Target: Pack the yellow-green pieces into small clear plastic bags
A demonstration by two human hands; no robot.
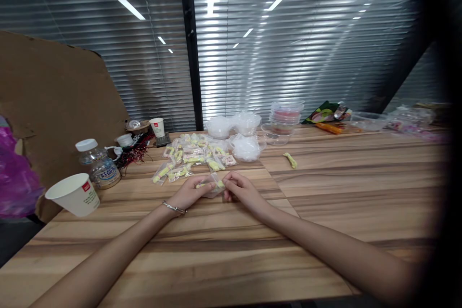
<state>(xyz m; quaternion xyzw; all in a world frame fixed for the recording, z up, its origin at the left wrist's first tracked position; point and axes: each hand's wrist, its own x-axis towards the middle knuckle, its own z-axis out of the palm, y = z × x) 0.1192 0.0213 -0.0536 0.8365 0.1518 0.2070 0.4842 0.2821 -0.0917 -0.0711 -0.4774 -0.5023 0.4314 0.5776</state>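
Between my two hands is a small clear plastic bag (215,187) with a yellowish piece inside. My left hand (191,191), with a silver bracelet at the wrist, pinches the bag's left side. On its right edge, the fingers of my right hand (240,187) are closed. Just beyond them lies a pile of clear bags (193,156) holding similar yellow and pinkish pieces. One loose yellow piece (290,160), narrow with a wider end, lies unbagged to the right. What exactly the pieces are I cannot make out.
Clear bowls (247,147) with white filling stand behind the pile, beside stacked clear tubs (287,114). At left are a paper cup (74,195), a bottle (103,168), red and black wires (139,150) and a cardboard sheet (61,86). An orange tool (328,128) lies at back right.
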